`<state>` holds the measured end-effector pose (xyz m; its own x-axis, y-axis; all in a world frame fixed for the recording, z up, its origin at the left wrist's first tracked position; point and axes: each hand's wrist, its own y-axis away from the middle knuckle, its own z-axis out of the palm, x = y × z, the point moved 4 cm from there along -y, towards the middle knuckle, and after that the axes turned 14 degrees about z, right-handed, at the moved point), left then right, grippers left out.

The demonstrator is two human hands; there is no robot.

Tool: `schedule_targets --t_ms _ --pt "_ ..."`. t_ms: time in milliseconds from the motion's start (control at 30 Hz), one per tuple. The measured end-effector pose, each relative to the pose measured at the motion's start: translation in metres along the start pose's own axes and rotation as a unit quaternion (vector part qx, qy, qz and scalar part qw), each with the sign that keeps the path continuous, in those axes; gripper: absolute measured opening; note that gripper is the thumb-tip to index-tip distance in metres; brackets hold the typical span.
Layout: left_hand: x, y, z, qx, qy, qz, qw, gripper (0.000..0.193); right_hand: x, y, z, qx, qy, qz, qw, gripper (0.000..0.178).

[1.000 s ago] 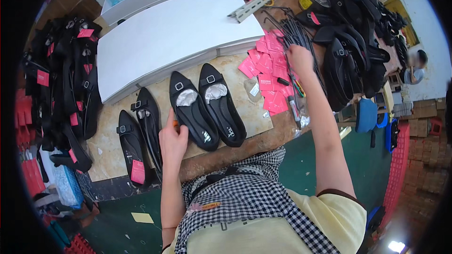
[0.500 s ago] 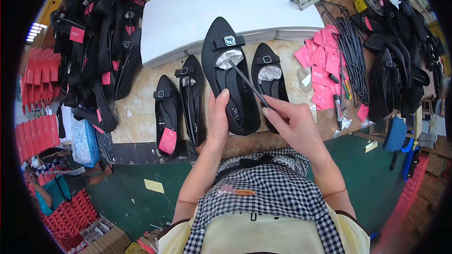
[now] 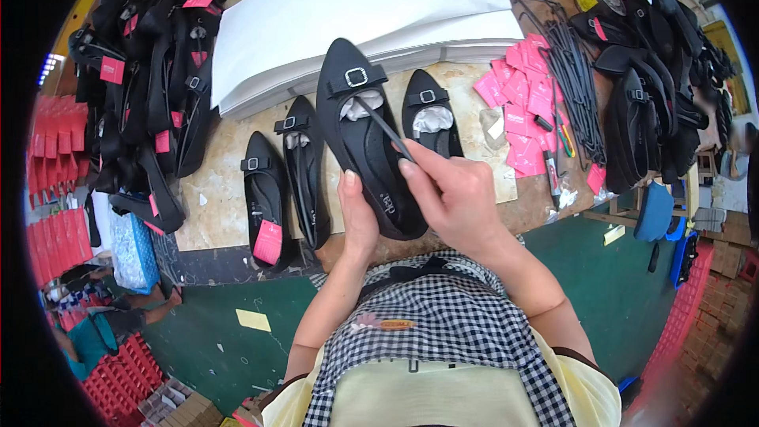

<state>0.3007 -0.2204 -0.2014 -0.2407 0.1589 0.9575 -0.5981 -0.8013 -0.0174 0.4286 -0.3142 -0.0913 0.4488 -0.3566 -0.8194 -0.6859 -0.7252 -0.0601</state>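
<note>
A black pointed flat shoe (image 3: 370, 160) with a bow and square buckle is held above the table's front edge, toe pointing away. My left hand (image 3: 360, 217) grips its left side near the heel. Between the thumb and fingers of my right hand (image 3: 455, 198) is a thin black rod (image 3: 381, 122), its far end against the crumpled white paper (image 3: 348, 108) in the toe. Left of the held shoe lie a shoe with a pink tag (image 3: 268, 242) and another black shoe (image 3: 307, 174). A paper-stuffed shoe (image 3: 427, 103) lies to the right, partly behind my right hand.
White paper sheets (image 3: 356, 8) are stacked at the back. Heaps of black shoes stand left (image 3: 150, 71) and right (image 3: 632, 119). Pink cards (image 3: 526, 122), a bundle of black rods (image 3: 573, 79) and a marker (image 3: 552, 178) lie at right. Another person (image 3: 99, 340) is at lower left.
The view has shifted, so the table things sit slightly further left. My right hand and the rod are nearer the toe, and the rod reaches deeper into the shoe.
</note>
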Motion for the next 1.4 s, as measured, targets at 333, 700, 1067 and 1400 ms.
schedule_targets --t_ms 333,700,1067,1400 --pt "0.008 -0.009 0.013 0.011 -0.015 -0.257 0.966 0.057 0.035 -0.008 -0.023 -0.126 -0.051 0.080 0.987 0.032" --pt "0.013 -0.039 0.075 -0.197 -0.510 0.019 0.837 0.067 0.231 -0.021 -0.161 0.184 0.381 0.250 0.871 0.027" --pt "0.009 -0.013 0.031 0.021 0.116 -0.106 0.987 0.050 0.040 0.012 -0.050 -0.058 -0.105 0.187 0.975 0.031" --pt "0.018 -0.003 0.023 0.007 -0.054 0.070 0.996 0.054 -0.003 0.008 -0.020 -0.034 0.000 0.113 0.993 0.023"
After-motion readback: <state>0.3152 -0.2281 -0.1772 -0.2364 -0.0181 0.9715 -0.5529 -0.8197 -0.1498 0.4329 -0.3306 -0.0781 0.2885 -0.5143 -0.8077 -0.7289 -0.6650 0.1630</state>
